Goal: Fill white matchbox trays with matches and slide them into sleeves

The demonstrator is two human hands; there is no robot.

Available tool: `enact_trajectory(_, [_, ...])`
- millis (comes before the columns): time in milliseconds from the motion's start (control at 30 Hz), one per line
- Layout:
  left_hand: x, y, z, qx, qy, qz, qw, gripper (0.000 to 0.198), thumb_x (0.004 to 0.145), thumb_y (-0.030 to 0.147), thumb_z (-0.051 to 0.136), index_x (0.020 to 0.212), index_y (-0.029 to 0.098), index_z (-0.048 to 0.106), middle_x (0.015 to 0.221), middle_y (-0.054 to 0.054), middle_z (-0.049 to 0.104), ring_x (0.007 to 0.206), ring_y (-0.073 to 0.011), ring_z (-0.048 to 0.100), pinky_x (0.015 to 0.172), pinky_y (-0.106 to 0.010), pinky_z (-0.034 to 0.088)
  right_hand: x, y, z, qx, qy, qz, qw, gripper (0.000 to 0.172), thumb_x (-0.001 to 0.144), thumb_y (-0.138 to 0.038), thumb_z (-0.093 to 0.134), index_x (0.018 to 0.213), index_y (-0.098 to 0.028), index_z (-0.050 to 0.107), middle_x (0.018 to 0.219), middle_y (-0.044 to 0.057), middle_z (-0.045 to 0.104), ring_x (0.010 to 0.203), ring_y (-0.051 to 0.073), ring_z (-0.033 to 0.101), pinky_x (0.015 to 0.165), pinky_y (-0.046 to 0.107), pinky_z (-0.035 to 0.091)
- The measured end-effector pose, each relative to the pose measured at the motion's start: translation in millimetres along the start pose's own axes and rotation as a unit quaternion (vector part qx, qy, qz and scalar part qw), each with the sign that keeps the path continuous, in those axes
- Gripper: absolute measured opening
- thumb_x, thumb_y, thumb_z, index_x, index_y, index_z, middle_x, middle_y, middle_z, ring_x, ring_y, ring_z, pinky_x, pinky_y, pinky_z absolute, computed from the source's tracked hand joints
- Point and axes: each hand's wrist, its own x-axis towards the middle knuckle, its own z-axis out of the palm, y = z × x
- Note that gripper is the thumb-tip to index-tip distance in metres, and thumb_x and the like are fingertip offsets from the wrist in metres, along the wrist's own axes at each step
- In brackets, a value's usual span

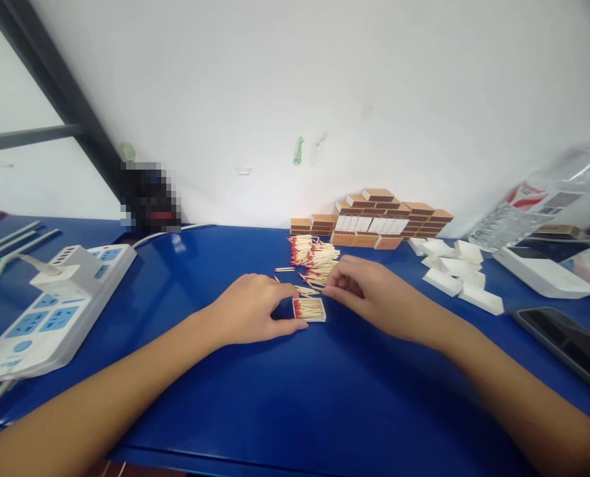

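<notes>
From where I watch, my left hand [255, 310] lies low on the blue table [275, 397], thumb and forefinger parted to hold the near and far corners of a small white matchbox tray [317, 320] between them; the tray sits right at those fingertips, partly filled with red-tipped matches [309, 307] lying flat. My right hand [369, 285] is just beyond the tray's right end, thumb and fingertips drawn together beside a few loose matches [306, 291]; I cannot tell whether one is pinched. Just beyond both hands spreads a heap of matches [319, 258], and behind it a stack of brown matchboxes [374, 222] stands near the wall [275, 86], limiting forward room. To the right of my right hand, white trays [457, 268] lie jumbled, with a clear bottle [538, 199] tilted beyond them and a dark phone [568, 338] farther right and nearer me. Well left of my left hand is a white power strip [83, 305]. The widest room is on the near side of both hands, where smooth blue surface runs between my forearms to the table's near edge [215, 462].
</notes>
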Motion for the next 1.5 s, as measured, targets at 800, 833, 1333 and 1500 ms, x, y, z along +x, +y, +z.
enact_trajectory(800, [0,2,-6.5,-0.042,-0.037,0.0,0.998,0.033,0.086,0.052,0.072,0.096,0.02,0.074,0.065,0.003,0.061,0.057,-0.012,0.055,0.055,-0.024,0.034,4,3,15,-0.047,-0.041,0.033,0.998,0.014,0.104,-0.025,0.052,0.092,-0.02,0.057,0.099,0.006,0.063,0.082,0.019,0.057,0.072,0.032,0.042])
enact_trajectory(833, [0,1,-6.4,-0.04,-0.038,-0.006,0.998,0.033,0.087,0.052,0.071,0.096,0.02,0.074,0.064,0.003,0.061,0.057,-0.0119,0.055,0.055,-0.024,0.034,3,4,13,-0.036,-0.027,0.028,0.999,0.014,0.104,-0.026,0.051,0.092,-0.021,0.057,0.099,0.005,0.063,0.082,0.019,0.057,0.072,0.032,0.042])
enact_trajectory(1333, [0,1,-3.2,-0.081,-0.031,0.005,0.996,0.035,0.085,0.052,0.075,0.099,0.02,0.074,0.06,0.005,0.058,0.056,-0.0112,0.054,0.056,-0.024,0.033,3,-4,19,0.027,0.025,-0.018,0.999,0.009,0.101,-0.023,0.057,0.094,-0.023,0.062,0.089,0.001,0.062,0.076,0.015,0.055,0.068,0.028,0.041])
enact_trajectory(1500, [0,0,-7.7,-0.072,-0.04,-0.006,0.997,0.032,0.083,0.051,0.076,0.098,0.022,0.076,0.06,0.005,0.059,0.054,-0.0112,0.054,0.055,-0.025,0.032,14,3,30,0.004,0.003,-0.027,1.0,0.001,0.098,-0.023,0.063,0.097,-0.022,0.063,0.092,0.001,0.062,0.077,0.015,0.055,0.069,0.028,0.04])
